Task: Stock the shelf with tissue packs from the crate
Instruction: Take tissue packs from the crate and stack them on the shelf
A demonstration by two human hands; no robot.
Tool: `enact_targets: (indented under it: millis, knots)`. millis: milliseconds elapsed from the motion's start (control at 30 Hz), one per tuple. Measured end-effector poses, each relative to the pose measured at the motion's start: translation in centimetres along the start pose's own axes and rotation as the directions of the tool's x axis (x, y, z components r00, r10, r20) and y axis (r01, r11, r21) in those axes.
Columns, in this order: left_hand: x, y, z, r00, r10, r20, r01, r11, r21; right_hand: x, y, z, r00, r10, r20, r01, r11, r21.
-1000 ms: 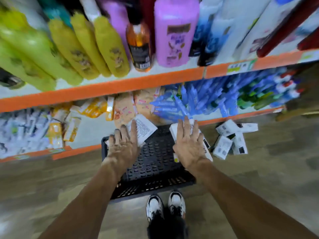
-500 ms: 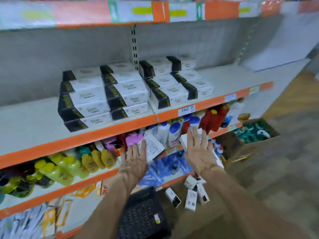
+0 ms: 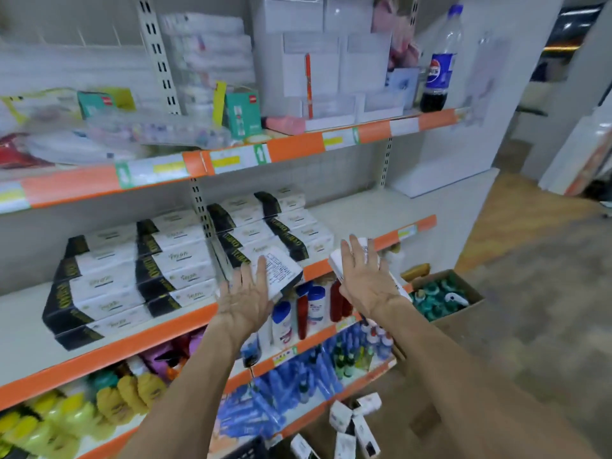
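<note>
My left hand (image 3: 246, 299) holds a white tissue pack (image 3: 281, 270) with printed text, fingers stretched along its top, just in front of the middle shelf's orange edge (image 3: 318, 268). My right hand (image 3: 364, 279) holds a second white pack (image 3: 395, 286) the same way, a little to the right. Both thumbs are hidden under the packs. Black-and-white tissue packs (image 3: 149, 270) lie stacked in rows on that shelf, and its right part (image 3: 364, 207) is bare. A corner of the black crate (image 3: 248, 450) shows at the bottom edge.
Several loose white packs (image 3: 351, 425) lie on the floor by the crate. Shampoo bottles (image 3: 284, 323) fill the shelf below my hands. A cardboard box of green-capped items (image 3: 440, 296) stands on the floor at right. A cola bottle (image 3: 438, 67) stands on the upper shelf.
Both hands rose from the crate to the middle shelf's level, each carrying a pack. My view tilted up from the floor to the shelves.
</note>
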State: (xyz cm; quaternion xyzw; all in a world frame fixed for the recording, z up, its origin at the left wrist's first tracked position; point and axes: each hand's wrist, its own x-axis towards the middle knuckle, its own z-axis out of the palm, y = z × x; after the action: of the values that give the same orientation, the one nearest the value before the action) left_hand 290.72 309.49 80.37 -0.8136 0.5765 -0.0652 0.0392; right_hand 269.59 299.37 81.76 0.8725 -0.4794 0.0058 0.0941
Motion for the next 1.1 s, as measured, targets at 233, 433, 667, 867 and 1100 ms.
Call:
enact_targets:
  millis: [233,433,667,867,1100]
  knots:
    - [3.7,4.6,-3.8,0.993,-0.054,-0.106,0.062,0.996,0.07,4.4,6.9,-1.0,0.994,-0.086,-0.067,0.085,0.996,-0.022]
    - [5.3,5.8,-4.4,0.987,-0.082,-0.141,0.101,0.986,0.135,6.9,7.5,-0.4,0.984,-0.161,-0.079,0.16,0.987,-0.02]
    - [8.6,4.1,-3.7,0.988,-0.132,-0.079,0.143,0.977,0.157,11.2,5.9,0.0,0.966,-0.252,-0.056,0.253,0.967,0.011]
    - [13.4,3.0,-2.7,0.986,-0.167,0.016,0.164,0.981,0.099,16.7,5.7,0.2,0.957,-0.289,-0.008,0.289,0.957,0.005]
    - [17.3,0.7,-1.0,0.983,-0.177,0.046,0.176,0.984,0.03,21.9,3.8,0.9,0.945,-0.327,0.002,0.327,0.945,0.027]
